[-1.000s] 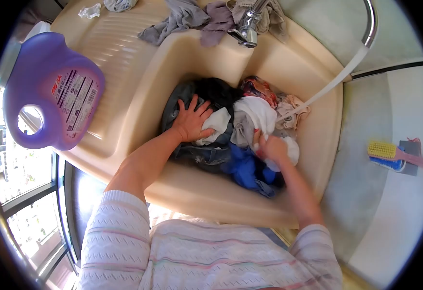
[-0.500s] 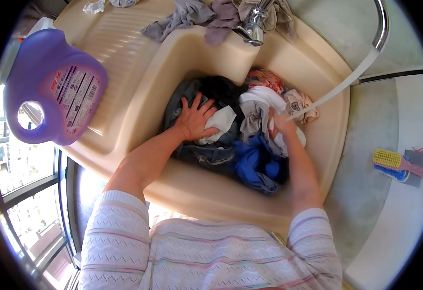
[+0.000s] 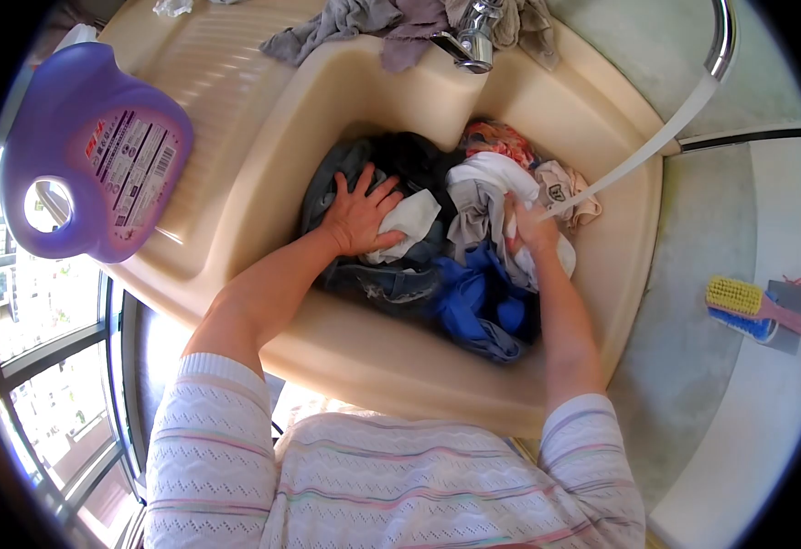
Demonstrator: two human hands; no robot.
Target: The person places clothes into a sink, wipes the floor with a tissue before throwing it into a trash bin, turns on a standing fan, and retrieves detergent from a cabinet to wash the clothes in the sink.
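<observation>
Wet laundry lies in the beige sink basin (image 3: 327, 339). My left hand (image 3: 360, 217) rests with spread fingers on dark clothes (image 3: 327, 190) and touches the edge of a white cloth (image 3: 412, 220). My right hand (image 3: 530, 227) is curled at the white and grey garments (image 3: 481, 203); its fingertips are partly hidden, so its hold cannot be made out. Water (image 3: 634, 165) runs from a curved spout (image 3: 722, 41) down beside that hand. A blue garment (image 3: 480, 297) lies nearer me, with a red patterned cloth (image 3: 499, 139) and a pale pink one (image 3: 567, 190) behind.
A purple detergent bottle (image 3: 98, 151) stands at the left by the ribbed washboard (image 3: 208, 87). Grey cloths (image 3: 336, 26) hang over the back rim near a chrome tap (image 3: 475, 41). A yellow-bristled brush (image 3: 739, 297) is at the right, and a window at the lower left.
My right hand has moved up and right over the white garments, close to the water stream. My left hand stays spread on the dark clothes. The view has shifted slightly.
</observation>
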